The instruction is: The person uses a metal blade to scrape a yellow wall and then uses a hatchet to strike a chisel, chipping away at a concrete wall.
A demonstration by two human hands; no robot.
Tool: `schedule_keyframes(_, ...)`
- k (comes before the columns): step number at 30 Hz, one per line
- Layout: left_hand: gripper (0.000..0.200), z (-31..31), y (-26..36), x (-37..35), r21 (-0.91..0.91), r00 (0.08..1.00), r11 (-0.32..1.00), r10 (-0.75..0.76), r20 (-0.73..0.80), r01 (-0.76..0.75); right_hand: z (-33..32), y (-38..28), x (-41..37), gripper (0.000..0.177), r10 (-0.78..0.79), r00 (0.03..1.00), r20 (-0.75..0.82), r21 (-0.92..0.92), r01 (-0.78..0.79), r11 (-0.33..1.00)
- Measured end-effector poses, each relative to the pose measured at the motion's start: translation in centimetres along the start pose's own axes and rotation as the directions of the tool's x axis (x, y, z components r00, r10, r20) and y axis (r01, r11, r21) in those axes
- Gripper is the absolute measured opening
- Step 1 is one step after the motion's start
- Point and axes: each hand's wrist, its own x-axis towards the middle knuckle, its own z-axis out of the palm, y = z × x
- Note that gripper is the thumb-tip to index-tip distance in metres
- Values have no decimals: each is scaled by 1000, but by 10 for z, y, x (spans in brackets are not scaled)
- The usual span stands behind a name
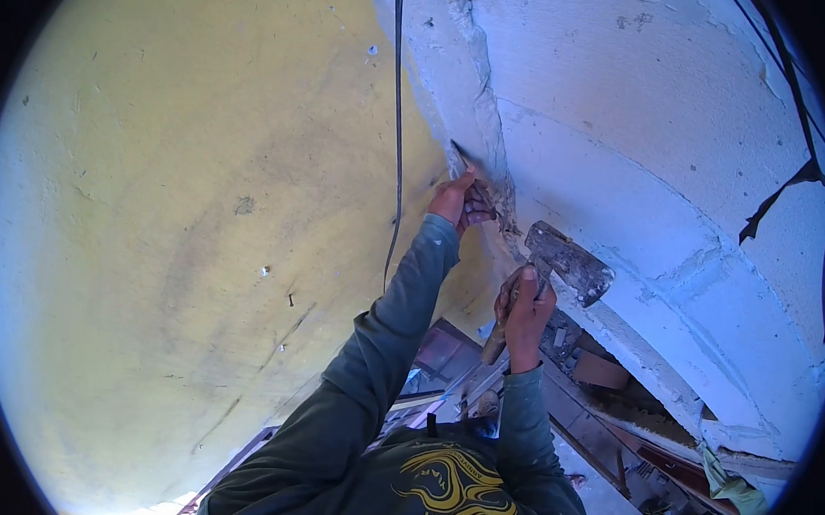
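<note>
My left hand [454, 202] is raised to the corner of the walls, its fingers wrapped round a slim metal chisel [460, 155]. The chisel's dark tip points up against the rough plaster at the corner, and its other end comes out below my fingers. Lower and to the right, my right hand [525, 316] grips the short wooden handle of a club hammer [571, 263]. The hammer's heavy, worn, plaster-stained head is apart from the chisel, below and right of it. Part of the handle is hidden by my fingers.
A yellow wall [203, 202] fills the left, with a black cable [399, 119] hanging down it. To the right is a whitish-blue wall [619, 174] with a broken plaster seam. Rubble and a brick [601, 369] lie below. A cloth [736, 488] hangs lower right.
</note>
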Motion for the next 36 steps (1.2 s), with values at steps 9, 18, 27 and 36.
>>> schedule_keyframes(9,39,1,2,4,-15,1000,1000,-18,7,18,37,16,1,42,-387,918,-84,127,395,910)
schedule_keyframes(18,38,4,0,4,-60,999,998,-32,-4,32,34,54,19,25,-335,939,-77,142,343,929)
schedule_keyframes(27,36,11,-11,14,-133,998,991,12,-62,-20,39,58,26,25,-234,963,-131,216,258,942)
schedule_keyframes(36,36,17,-9,12,-115,996,993,15,-91,-25,47,43,42,22,-128,978,-162,66,140,988)
